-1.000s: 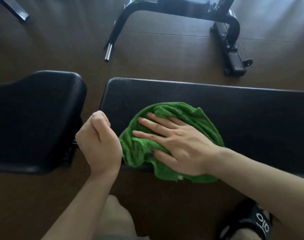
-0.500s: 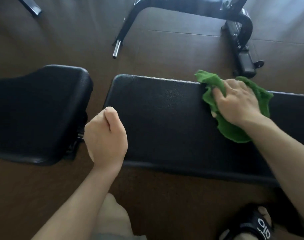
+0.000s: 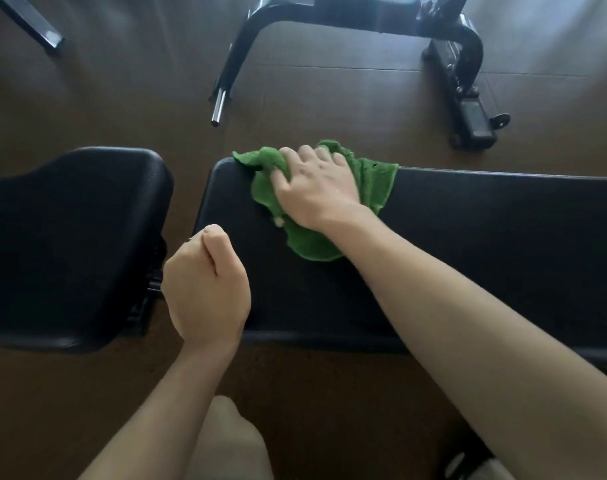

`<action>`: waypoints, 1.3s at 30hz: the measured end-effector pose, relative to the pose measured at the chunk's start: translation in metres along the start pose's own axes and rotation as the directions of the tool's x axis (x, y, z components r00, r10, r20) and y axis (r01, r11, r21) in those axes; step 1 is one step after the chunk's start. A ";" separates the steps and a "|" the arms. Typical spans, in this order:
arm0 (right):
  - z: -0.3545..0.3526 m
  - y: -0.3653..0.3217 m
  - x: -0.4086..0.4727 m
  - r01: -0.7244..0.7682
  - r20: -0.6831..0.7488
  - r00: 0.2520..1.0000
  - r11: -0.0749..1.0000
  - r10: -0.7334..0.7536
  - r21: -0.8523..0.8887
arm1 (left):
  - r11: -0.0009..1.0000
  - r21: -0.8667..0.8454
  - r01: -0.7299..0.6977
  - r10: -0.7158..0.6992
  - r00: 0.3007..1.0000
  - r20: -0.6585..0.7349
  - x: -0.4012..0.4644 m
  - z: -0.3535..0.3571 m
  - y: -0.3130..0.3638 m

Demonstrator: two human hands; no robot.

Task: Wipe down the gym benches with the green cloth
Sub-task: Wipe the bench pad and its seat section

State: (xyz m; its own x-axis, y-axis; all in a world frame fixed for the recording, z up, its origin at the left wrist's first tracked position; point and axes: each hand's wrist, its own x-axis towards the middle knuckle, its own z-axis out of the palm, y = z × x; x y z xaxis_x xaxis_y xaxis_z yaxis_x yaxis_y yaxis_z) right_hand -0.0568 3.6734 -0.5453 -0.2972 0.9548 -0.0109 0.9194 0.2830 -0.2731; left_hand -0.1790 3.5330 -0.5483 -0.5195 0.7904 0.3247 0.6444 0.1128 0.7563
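Note:
The long black bench pad (image 3: 468,237) runs from the centre to the right edge. The green cloth (image 3: 374,183) lies bunched on its far left corner, partly over the far edge. My right hand (image 3: 316,188) presses down on the cloth, fingers curled into it. My left hand (image 3: 205,289) is a closed fist holding nothing, hovering over the pad's near left corner. A second black pad (image 3: 70,244), the seat, sits to the left across a narrow gap.
Another bench's black metal frame (image 3: 461,64) with a chrome-tipped leg (image 3: 219,107) stands on the dark floor beyond. A black bar (image 3: 35,26) crosses the top left corner. My knee (image 3: 226,445) and a shoe (image 3: 475,465) are at the bottom.
My right hand swept the cloth from the pad's near left to its far right, then back left along the far edge to the far left corner. My left fist stayed put.

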 end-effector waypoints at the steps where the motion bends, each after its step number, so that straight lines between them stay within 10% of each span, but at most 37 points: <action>1: -0.004 0.022 -0.011 0.006 -0.039 0.999 1.000 -0.005 0.017 | 1.000 -0.002 -0.002 0.002 1.000 0.000 0.000 -0.001 0.000; 9: -0.027 0.116 -0.060 -0.391 -0.077 0.919 0.919 0.386 -0.059 | 0.999 -0.046 -0.015 0.014 0.999 -0.037 0.000 0.001 0.001; 14: 0.001 -0.013 -0.100 -0.026 0.070 0.997 0.999 0.027 -0.020 | 0.997 -0.070 0.026 -0.030 0.998 -0.054 0.001 0.000 -0.001; 18: -0.008 0.009 -0.167 0.232 0.145 0.963 0.973 -0.227 -0.016 | 0.990 -0.139 0.029 -0.039 0.997 -0.067 -0.001 -0.007 0.004; 24: -0.023 0.079 -0.213 0.257 0.175 0.959 0.946 -0.224 -0.198 | 0.969 -0.237 0.074 -0.090 0.994 -0.055 -0.001 -0.007 0.005; 33: 0.005 -0.036 -0.132 0.421 0.171 0.896 0.906 -0.409 -0.038 | 0.909 -0.374 0.181 -0.253 0.955 -0.152 -0.013 -0.046 -0.020; 35: 0.005 -0.026 -0.142 0.453 0.179 0.882 0.889 -0.436 -0.065 | 0.832 -0.423 0.359 -0.402 0.916 -0.013 -0.028 -0.048 -0.033; 39: -0.004 0.022 -0.186 0.533 0.210 0.841 0.831 -0.499 -0.161 | 0.323 -0.634 0.703 -0.641 0.655 0.400 -0.044 -0.039 -0.044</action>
State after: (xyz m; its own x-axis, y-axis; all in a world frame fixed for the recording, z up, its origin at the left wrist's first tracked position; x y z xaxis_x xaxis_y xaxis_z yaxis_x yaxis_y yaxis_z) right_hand 0.0197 3.5024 -0.5453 -0.7625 0.6427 -0.0745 0.6469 0.7586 -0.0778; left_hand -0.2063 3.4700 -0.5732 -0.5287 0.6867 -0.4989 -0.5123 0.2105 0.8326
